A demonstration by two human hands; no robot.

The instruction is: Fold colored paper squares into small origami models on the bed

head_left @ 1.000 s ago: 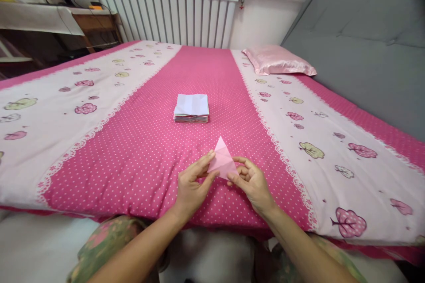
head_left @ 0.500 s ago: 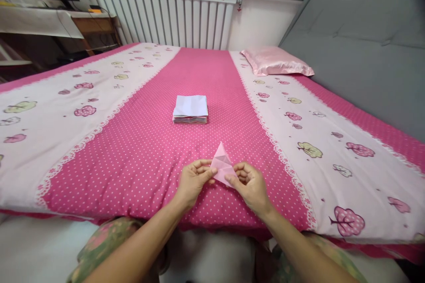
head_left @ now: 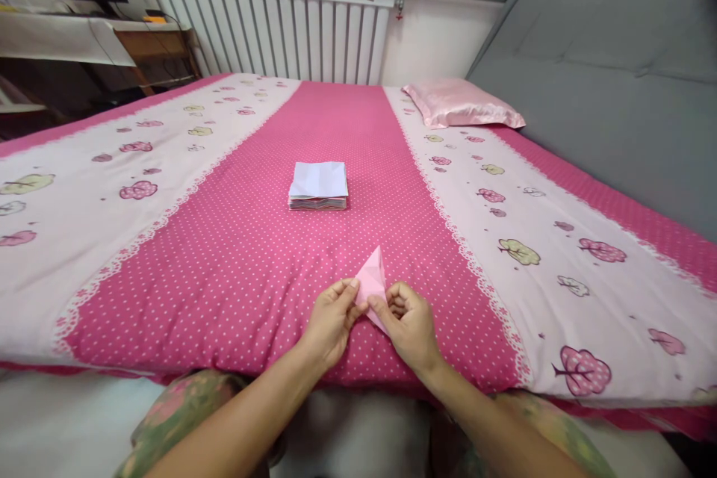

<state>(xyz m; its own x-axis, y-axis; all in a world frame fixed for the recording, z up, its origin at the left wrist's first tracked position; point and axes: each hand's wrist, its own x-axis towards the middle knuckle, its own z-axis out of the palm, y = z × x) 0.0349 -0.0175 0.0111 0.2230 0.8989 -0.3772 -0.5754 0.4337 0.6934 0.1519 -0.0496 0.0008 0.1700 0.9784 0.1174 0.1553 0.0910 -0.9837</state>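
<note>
A small pink folded paper (head_left: 372, 280), pointed at the top, is pinched between my two hands just above the pink dotted bedsheet (head_left: 252, 254). My left hand (head_left: 331, 320) grips its left edge with thumb and fingers closed. My right hand (head_left: 408, 325) pinches its lower right side, fingers curled. Farther out on the bed lies a stack of square paper sheets (head_left: 318, 185), the top one white.
A pink satin pillow (head_left: 462, 103) lies at the far right by the grey padded headboard (head_left: 605, 82). A white radiator (head_left: 269, 30) runs along the far wall. A wooden desk (head_left: 151, 45) stands at the far left. My knees in patterned trousers show below the bed edge.
My hands have drawn closer together and the paper has been folded narrower; earlier it was a wider flat triangle. The hands shifted slightly toward me.
</note>
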